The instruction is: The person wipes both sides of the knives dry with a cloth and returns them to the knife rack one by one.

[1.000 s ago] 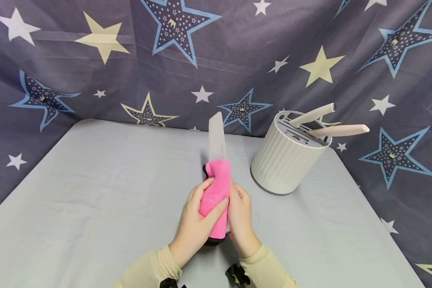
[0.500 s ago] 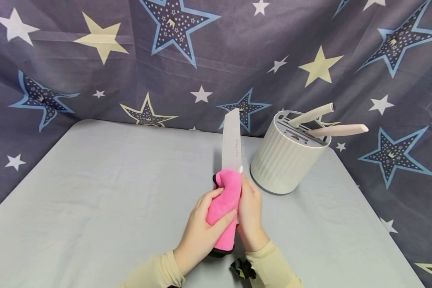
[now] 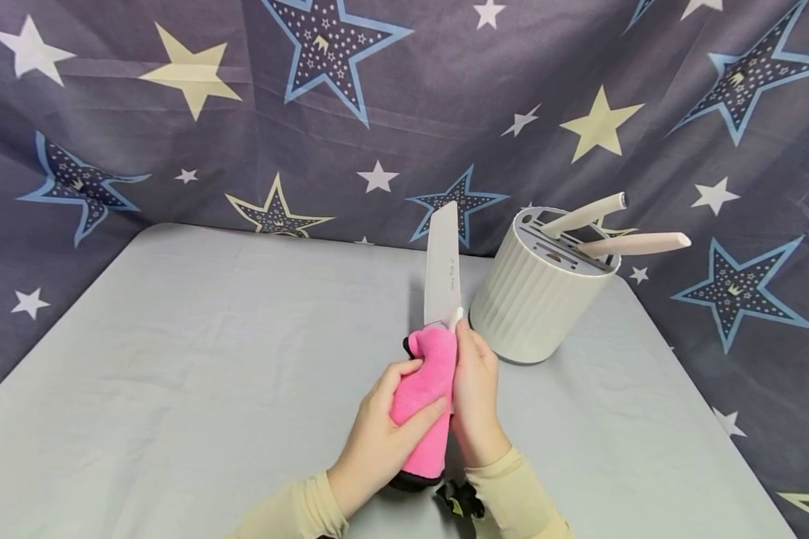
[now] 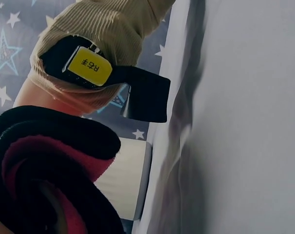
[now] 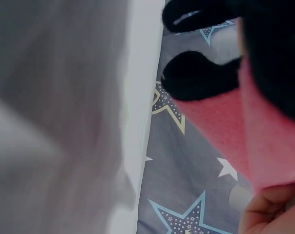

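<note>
A knife (image 3: pixel 443 273) with a broad pale blade points away from me, tip up, over the middle of the table. A pink cloth (image 3: pixel 426 389) with black edging is bunched around its lower part. My left hand (image 3: pixel 377 434) grips the cloth, thumb lying across the top. My right hand (image 3: pixel 477 393) holds the knife at its white handle, close against the cloth's right side; the fingers hide most of the handle. In the left wrist view the folded black and pink cloth (image 4: pixel 101 165) shows end-on. From the right wrist, the cloth (image 5: pixel 211 117) hangs down in front of fingers.
A ribbed cream knife block (image 3: pixel 535 314) stands at the right, just beyond my right hand. Two handles, one cream (image 3: pixel 583 217) and one pinkish (image 3: pixel 637 245), stick out of its slotted top. A starry curtain (image 3: pixel 175 150) borders the grey-covered table (image 3: pixel 175 359).
Both hands, with the knife and cloth, have shifted right and slightly toward me. More of the blade and the white handle end now shows above the cloth. The knife block has stayed put.
</note>
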`<state>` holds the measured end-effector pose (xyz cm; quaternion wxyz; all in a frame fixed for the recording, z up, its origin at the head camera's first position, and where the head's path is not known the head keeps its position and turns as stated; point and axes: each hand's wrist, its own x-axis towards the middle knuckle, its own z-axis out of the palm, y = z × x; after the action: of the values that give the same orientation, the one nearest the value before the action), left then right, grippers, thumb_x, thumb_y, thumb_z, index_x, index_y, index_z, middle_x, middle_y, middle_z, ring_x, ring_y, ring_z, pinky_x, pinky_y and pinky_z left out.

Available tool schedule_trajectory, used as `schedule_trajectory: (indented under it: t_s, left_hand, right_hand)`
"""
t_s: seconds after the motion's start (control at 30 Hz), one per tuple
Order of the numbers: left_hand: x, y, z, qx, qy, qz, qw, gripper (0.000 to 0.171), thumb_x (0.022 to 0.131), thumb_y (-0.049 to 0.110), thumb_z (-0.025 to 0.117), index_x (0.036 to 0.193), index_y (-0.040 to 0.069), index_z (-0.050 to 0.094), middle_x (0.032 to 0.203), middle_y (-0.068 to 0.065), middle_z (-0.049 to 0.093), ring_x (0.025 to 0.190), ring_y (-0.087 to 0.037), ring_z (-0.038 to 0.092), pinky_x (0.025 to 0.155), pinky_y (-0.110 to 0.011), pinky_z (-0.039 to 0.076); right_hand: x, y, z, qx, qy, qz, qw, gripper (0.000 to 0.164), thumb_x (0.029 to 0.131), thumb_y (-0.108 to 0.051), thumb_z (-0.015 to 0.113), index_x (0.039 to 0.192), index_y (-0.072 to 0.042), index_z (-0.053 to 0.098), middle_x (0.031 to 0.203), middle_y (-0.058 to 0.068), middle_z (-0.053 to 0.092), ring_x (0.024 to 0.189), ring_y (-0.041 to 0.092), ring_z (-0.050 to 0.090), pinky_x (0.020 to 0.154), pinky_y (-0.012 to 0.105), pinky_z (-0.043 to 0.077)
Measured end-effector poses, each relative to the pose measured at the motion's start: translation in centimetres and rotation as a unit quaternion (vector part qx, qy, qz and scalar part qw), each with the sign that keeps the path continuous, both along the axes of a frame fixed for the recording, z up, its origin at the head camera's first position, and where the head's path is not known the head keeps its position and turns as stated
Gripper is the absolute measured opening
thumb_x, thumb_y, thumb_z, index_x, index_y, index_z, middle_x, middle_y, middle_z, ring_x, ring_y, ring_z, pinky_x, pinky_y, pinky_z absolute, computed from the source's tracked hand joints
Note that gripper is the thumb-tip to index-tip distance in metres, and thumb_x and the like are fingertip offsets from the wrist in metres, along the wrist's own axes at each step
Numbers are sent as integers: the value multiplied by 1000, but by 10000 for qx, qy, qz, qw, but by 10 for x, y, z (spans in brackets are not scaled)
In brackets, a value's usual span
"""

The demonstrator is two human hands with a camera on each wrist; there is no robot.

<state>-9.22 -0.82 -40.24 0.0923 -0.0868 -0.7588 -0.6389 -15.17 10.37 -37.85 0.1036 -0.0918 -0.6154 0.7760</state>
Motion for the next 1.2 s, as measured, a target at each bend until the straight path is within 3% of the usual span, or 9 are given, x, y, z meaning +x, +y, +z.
schedule_trajectory:
  t_s: [0.53,0.73,1.2]
  left_hand:
    - [-5,-4,1,163,104,226,9996,43,88,19,75,127,22,58,112,-5,69,91,-14,64,78,-27,54]
    - [-8,-6,2,307,22,253,9992,44,88,18,75,128,23,57,111,-7,68,90,-15,64,74,-27,55]
    - [-12,-14,8,426,-123,299,9986,45,89,16,74,129,21,55,110,-10,68,89,-17,65,72,-27,56]
  right_hand:
    - [9,-7,2,107,127,331,9993,36,105,-30,48,102,-3,72,84,-3,71,78,9,65,67,22,53]
    - [10,-10,1,392,158,243,9988,36,104,-27,49,104,0,72,86,-4,69,84,9,63,69,22,52]
    - [15,-17,2,879,182,151,9959,34,103,-23,51,108,4,71,79,-6,63,82,6,56,73,22,48]
